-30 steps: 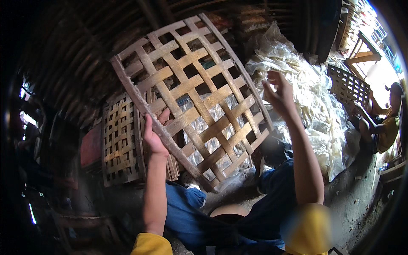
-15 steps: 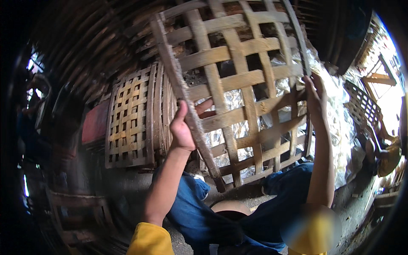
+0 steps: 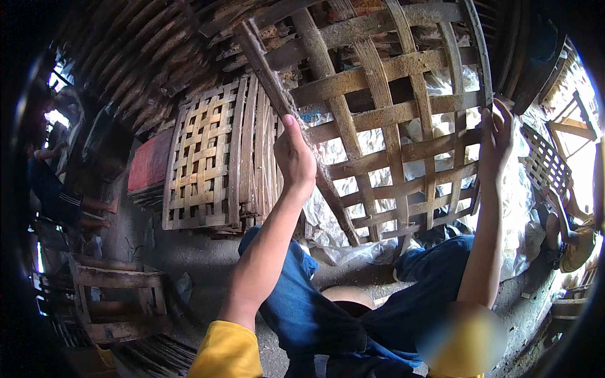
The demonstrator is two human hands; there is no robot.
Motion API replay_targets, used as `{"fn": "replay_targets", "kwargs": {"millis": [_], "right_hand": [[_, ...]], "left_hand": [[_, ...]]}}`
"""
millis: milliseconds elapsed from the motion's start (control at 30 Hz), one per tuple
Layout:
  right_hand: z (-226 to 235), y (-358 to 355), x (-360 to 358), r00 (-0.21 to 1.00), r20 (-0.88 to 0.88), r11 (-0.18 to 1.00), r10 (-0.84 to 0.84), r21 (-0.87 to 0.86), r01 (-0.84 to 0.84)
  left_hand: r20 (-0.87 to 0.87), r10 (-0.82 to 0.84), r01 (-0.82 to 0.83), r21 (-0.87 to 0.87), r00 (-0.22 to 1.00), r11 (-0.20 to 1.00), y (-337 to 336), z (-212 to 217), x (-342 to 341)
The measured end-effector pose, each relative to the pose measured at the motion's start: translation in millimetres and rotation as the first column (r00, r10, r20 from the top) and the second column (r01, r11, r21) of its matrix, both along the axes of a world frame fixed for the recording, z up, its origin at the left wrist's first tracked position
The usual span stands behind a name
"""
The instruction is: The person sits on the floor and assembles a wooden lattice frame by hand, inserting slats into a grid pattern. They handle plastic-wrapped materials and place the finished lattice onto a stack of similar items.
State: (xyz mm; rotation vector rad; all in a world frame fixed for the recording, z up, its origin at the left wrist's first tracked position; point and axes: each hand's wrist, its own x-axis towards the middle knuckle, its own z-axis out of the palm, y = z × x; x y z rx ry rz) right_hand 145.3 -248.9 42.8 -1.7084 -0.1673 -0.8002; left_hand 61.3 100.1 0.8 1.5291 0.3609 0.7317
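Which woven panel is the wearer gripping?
The large middle panel: left hand on its left side, right hand at its right edge. Neither hand touches the left panel or the far-right panel by the co-worker.

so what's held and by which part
A woven slat panel: the left hand grips its left edge bar; the right hand is at its right edge, grip unclear.

The woven panel hid fingers of your left hand; above both hands, its top was cut off. Below your right hand, blur covered your yellow sleeve. Between your hands, the panel partly hid plastic sheeting.
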Motion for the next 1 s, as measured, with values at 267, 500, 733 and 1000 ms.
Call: {"fn": "replay_targets", "kwargs": {"millis": [267, 500, 733, 1000], "right_hand": [[21.7, 103.9, -66.2, 0.955, 0.263, 0.918, 0.139, -0.396, -0.024], [9.1, 179.6, -103.9, 0.75, -0.388, 0.728, 0.535, -0.238, -0.643], [-40.8, 196.0, -81.7, 0.65, -0.297, 0.71, 0.699, 0.177, -0.682], [-25.8, 204.0, -94.8, 0.332, -0.355, 0.477, 0.874, 0.759, -0.443]], "left_hand": [[0.085, -0.067, 0.077, -0.117, 0.994, 0.99, -7.8, 14.8, -14.9], [0.166, 0.015, 0.001, -0.096, 0.986, 0.995, -29.4, 23.7, -17.3], [0.229, -0.076, 0.033, 0.187, 0.97, 0.982, -30.2, 16.0, -18.8], [0.187, -0.089, 0.027, 0.312, 0.978, 0.95, -29.4, 15.9, -21.8]]}}
